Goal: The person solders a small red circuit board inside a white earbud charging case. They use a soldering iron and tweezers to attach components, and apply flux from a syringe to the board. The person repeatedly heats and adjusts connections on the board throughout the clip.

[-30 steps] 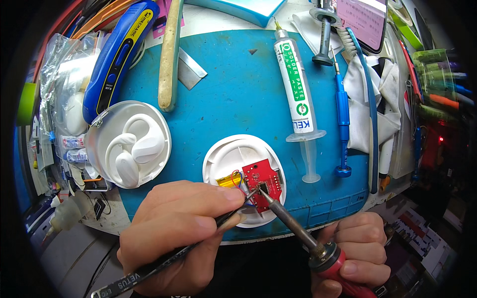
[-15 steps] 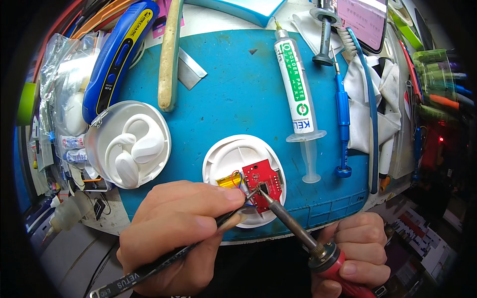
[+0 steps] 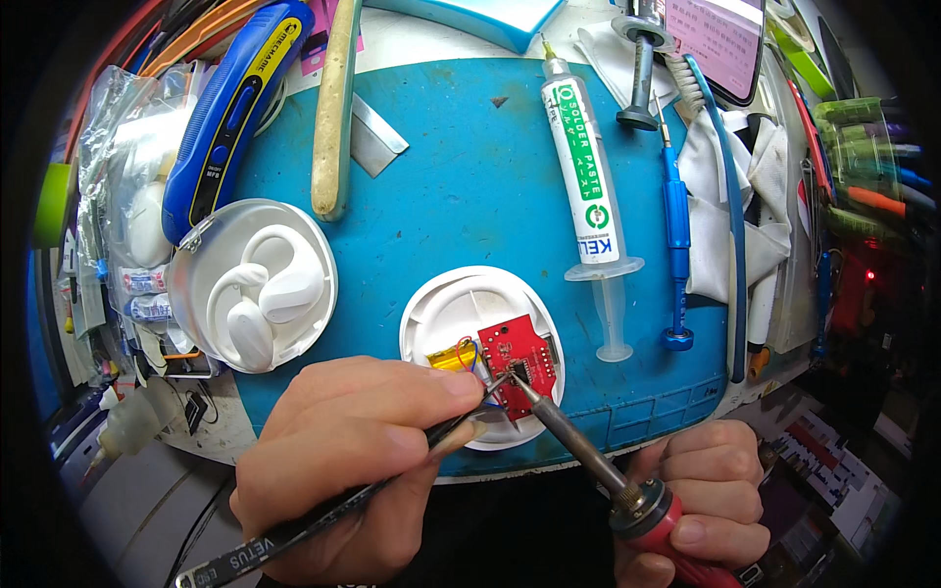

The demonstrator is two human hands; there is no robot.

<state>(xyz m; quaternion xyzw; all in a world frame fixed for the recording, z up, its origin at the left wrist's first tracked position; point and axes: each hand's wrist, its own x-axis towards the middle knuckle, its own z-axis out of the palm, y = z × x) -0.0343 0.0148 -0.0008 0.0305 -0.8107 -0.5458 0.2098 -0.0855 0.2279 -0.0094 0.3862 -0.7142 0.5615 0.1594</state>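
Observation:
A red circuit board sits in a round white case half, beside a yellow battery with thin red and blue wires. My left hand is closed around black tweezers, whose tips reach the board by a small black chip. In my right hand is a soldering iron with a red handle. Its tip meets the board close beside the tweezer tips; whether the two tips touch each other I cannot tell.
White earbuds lie in the other case half at left. On the blue mat are a solder paste syringe, a blue screwdriver and a blade beside a wooden handle. A blue brush lies rightward.
Almost nothing differs. The soldering iron's tip has shifted very slightly on the board; the tweezers and both hands keep their places.

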